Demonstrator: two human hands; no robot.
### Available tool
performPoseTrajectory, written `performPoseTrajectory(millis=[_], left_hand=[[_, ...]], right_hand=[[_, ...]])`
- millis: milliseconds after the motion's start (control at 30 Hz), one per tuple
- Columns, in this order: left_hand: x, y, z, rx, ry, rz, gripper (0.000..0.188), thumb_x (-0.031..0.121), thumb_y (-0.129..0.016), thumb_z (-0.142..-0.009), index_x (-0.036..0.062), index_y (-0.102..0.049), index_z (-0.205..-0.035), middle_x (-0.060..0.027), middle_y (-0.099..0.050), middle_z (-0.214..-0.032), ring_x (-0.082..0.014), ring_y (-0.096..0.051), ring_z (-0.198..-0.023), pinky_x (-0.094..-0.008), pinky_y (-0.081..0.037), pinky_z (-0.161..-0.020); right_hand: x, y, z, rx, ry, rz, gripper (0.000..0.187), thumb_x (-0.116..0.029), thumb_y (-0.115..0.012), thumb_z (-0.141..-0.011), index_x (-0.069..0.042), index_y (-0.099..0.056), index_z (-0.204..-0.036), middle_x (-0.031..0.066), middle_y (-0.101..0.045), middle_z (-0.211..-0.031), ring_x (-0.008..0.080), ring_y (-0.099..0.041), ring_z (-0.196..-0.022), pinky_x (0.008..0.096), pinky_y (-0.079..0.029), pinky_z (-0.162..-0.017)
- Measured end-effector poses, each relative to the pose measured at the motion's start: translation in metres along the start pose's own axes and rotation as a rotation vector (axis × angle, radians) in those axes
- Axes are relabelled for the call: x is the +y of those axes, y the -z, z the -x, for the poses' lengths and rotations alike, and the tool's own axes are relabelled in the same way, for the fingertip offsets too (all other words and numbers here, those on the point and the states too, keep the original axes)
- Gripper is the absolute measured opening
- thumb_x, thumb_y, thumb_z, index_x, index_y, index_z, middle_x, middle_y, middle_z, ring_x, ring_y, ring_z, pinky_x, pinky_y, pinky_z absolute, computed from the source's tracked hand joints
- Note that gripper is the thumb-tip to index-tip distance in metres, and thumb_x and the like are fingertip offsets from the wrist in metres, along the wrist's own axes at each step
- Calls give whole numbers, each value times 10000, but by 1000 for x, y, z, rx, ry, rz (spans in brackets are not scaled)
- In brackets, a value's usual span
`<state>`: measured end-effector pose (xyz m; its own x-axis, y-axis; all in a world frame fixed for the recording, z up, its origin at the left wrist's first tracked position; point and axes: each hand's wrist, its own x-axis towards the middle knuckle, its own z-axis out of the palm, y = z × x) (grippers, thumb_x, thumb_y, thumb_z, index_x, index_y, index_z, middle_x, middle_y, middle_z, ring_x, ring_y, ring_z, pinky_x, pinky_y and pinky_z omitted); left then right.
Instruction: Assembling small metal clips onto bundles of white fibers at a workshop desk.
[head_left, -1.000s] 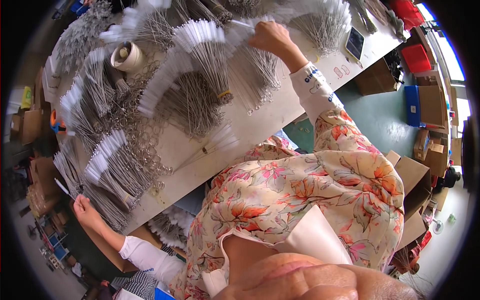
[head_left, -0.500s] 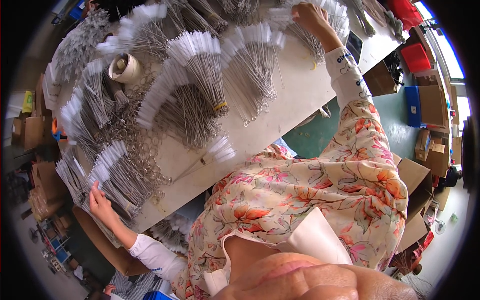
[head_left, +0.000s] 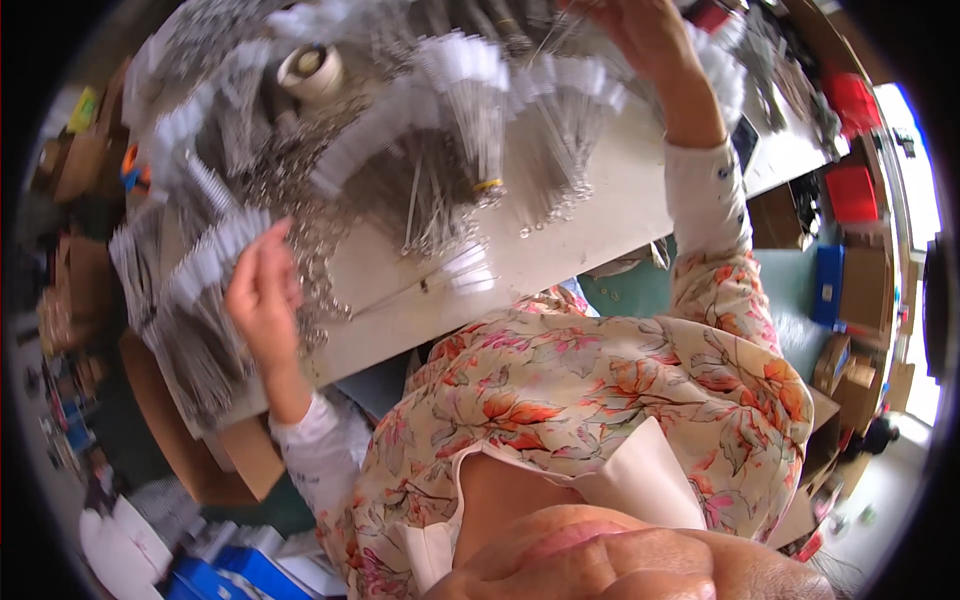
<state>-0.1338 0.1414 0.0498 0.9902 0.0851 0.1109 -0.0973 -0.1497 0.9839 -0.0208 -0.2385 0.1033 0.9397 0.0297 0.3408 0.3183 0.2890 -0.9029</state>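
Observation:
My left hand (head_left: 265, 290), its fingers stretched out and a little smeared, is above the right side of a bundle of white-bristled wire brushes (head_left: 185, 335) at the table's left end; nothing shows in it. Reaching to the far edge of the view, my right hand (head_left: 640, 35) has its fingers bent together. Thin wire stems (head_left: 556, 38) of a brush run from its fingertips; the brush's bristle end cannot be made out. Below that hand lies a fanned bundle of brushes (head_left: 570, 110). Beside it, another bundle (head_left: 475, 110) is tied with a yellow band (head_left: 488, 185).
A cream roll (head_left: 310, 75) stands among brushes at the far left, near many loose small metal rings (head_left: 325, 245). A few brushes (head_left: 468, 272) lie near the table's front edge (head_left: 390, 355). A cardboard box (head_left: 200, 450) sits below the left end; orange-handled scissors (head_left: 132, 170) are at the left.
My left hand has moved right and away from me, off the brushes' left side. My right hand has risen toward the camera, with wire stems showing at its fingers. The whole view has shifted.

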Motion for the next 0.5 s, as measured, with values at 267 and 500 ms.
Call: performPoseTrajectory(millis=[267, 500], left_hand=[[0, -59, -3, -11, -446, -106, 176, 41, -565, -861, 1, -576, -1033, -39, -575, -711, -88, -529, -544, -204, -421, -486], [3, -44, 10, 226, -998, -365, 142, -58, -536, -829, -33, -496, -963, -152, -523, -1000, -224, -615, -777, -264, -533, -665]], right_hand=[[55, -183, 83, -510, -106, 137, 297, -290, -518, -913, -62, -569, -1096, 76, -510, -1130, 152, -484, -994, 291, -396, -876], [92, -153, 81, -395, -296, 40, 410, -374, -459, -928, -13, -649, -972, 67, -629, -956, 169, -589, -890, 296, -458, -834]])
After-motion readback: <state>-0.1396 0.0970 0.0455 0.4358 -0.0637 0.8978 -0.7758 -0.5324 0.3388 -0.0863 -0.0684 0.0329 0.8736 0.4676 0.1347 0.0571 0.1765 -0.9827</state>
